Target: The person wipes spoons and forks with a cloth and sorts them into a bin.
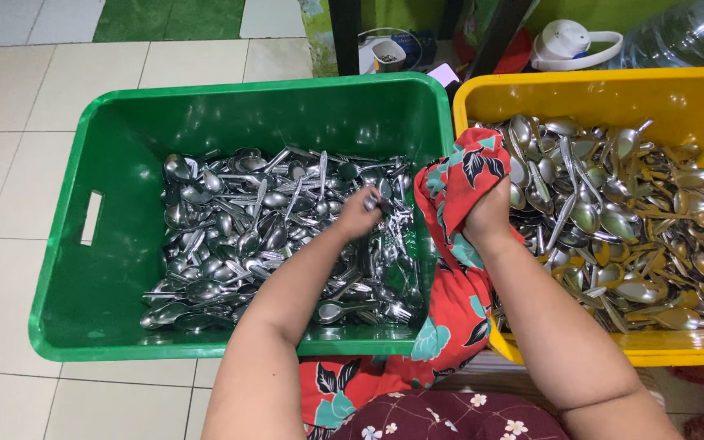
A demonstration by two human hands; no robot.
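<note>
So the green crate is the anchor here, sitting on the tiled floor with a big heap of wet-looking steel spoons and forks piled in its bottom. The left hand is down inside it, over the right part of that heap, fingers pinched shut around one small piece of cutlery; looks like a spoon, but it's too blurred to swear to. Just off the crate's right wall, the right hand is clenched around a bunched red floral cloth, which drapes over that wall and hangs down toward the person's lap. Right of the green crate, touching it or near enough, is a yellow crate holding another pile of spoons, and those look duller and drier to me. My read: it's a wipe-and-transfer job, and it's somewhere around the middle, since both piles are hefty. The green side still has loads left. Behind the green crate there's a small cup, and behind the yellow one a white jug lid and a clear water bottle.
</note>
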